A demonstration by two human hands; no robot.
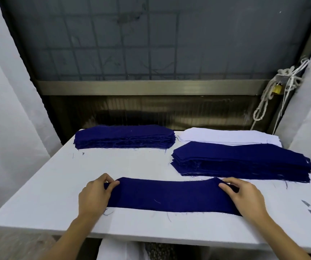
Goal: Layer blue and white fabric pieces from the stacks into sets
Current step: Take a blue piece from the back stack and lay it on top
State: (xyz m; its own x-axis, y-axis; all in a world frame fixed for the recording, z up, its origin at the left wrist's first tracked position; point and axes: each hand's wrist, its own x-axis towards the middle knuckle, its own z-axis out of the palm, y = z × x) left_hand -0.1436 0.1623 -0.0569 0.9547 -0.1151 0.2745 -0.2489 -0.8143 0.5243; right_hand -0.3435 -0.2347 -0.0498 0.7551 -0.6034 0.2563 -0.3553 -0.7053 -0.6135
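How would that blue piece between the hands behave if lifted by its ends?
Probably floppy: the blue piece bunches where the left hand and right hand pinch its ends, so its middle would likely sag. It looks thin and flat on the table, so likely light. Loose threads at its near edge hint it frays easily.

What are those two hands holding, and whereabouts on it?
One blue fabric piece lying on the table. The left hand pinches its left end, the right hand its right end.

Table (113,162): left blue stack (124,136), right blue stack (241,162), white stack (222,136), blue piece (169,194)
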